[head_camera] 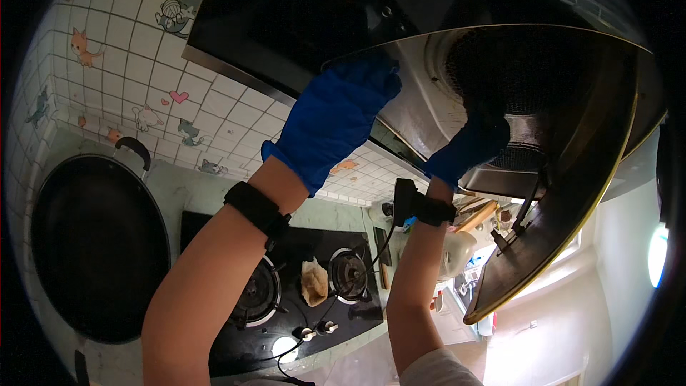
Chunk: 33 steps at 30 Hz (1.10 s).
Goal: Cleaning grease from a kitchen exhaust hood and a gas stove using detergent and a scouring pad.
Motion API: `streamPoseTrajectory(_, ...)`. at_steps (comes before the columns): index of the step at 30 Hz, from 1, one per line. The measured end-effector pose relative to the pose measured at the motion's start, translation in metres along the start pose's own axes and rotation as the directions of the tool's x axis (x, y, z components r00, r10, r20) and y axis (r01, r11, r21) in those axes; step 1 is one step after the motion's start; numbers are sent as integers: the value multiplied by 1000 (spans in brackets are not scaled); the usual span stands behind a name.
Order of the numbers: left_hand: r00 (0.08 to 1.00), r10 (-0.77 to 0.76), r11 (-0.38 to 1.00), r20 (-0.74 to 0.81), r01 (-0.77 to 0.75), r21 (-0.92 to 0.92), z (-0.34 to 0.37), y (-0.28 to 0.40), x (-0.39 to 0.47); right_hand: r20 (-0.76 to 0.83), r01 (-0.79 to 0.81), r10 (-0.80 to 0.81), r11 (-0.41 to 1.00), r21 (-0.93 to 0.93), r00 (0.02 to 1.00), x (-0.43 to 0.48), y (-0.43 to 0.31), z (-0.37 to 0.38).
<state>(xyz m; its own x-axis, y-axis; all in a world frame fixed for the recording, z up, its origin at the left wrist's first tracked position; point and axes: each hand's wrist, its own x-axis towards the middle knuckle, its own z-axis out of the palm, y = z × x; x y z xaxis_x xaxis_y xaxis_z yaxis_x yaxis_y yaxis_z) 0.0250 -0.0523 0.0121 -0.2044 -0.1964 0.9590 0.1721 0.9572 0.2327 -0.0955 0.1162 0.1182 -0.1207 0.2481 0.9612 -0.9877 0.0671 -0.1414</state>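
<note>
Both my hands wear blue gloves and are raised to a black range hood over the stove. My left hand is at the hood's lower front, by the edge of a glossy panel; its fingertips are lost in the dark. My right hand reaches into the hood's open underside, close to the round mesh filter. Shadow hides its fingers, so I cannot tell what they hold. A hinged hood panel with a yellowed, greasy rim hangs open to the right, its metal bracket showing.
Below is a black gas hob with two burners and a stained cloth between them. A large black wok stands at the left. A cable runs down from my right wrist strap. Cat stickers dot the tiled wall.
</note>
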Motion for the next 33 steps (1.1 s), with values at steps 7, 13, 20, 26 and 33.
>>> streamPoseTrajectory(7, 997, -64, 981, 53, 72, -178, 0, -7, -7, 280, 304, -229, 915, -265, 932, -8, -22, -5)
streamPoseTrajectory(13, 997, 11, 998, -79, -15, -61, 0, -4, 0, 289, 432, -346, 839, -330, 893, -1, -22, 6)
streamPoseTrajectory(20, 997, -50, 996, 59, 55, -77, -11, 4, 3, 316, -358, 231, 824, 439, 920, 32, 10, -56)
streamPoseTrajectory(26, 998, -34, 989, 47, 40, -141, 3, -4, -9, 358, 510, -395, 796, -327, 846, 6, -46, 3)
streamPoseTrajectory(33, 997, -62, 971, 42, 70, -229, -4, -4, -12, 391, 480, -319, 758, -443, 864, -6, -29, 1)
